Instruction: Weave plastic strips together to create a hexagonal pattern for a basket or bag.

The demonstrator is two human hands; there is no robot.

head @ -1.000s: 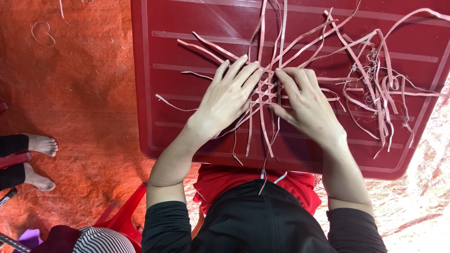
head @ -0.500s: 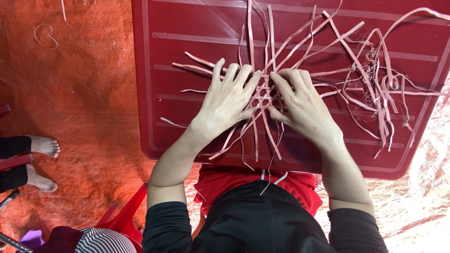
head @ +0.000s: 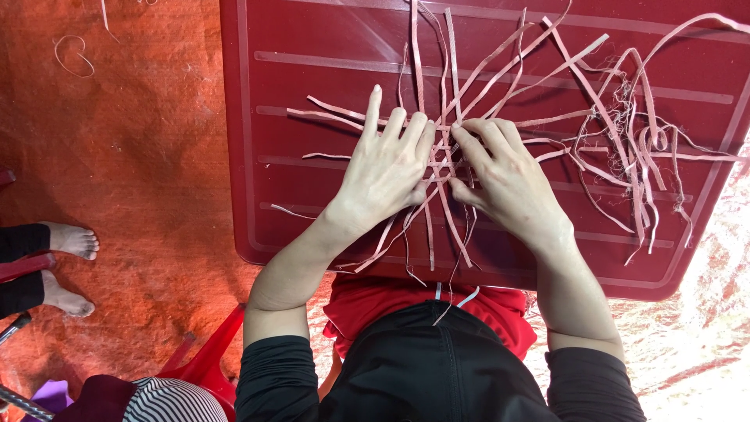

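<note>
A small woven patch of thin pale strips (head: pixel 442 156) lies on a red plastic table (head: pixel 312 86), with loose strip ends fanning out in all directions. My left hand (head: pixel 387 168) rests flat on the left side of the weave, fingers spread and pressing the strips down. My right hand (head: pixel 508 180) lies on the right side, its fingertips pinching strips at the weave's middle. Both hands nearly touch over the patch.
A tangle of spare strips (head: pixel 633 148) lies on the table's right part. The floor is covered by an orange tarp (head: pixel 133 156). Another person's bare feet (head: pixel 70 266) show at the left edge, and a red chair leg (head: pixel 207 355) below.
The weave and its strips have turned on the table, with long ends now pointing up. Both hands shifted slightly with it and stay pressed on the patch.
</note>
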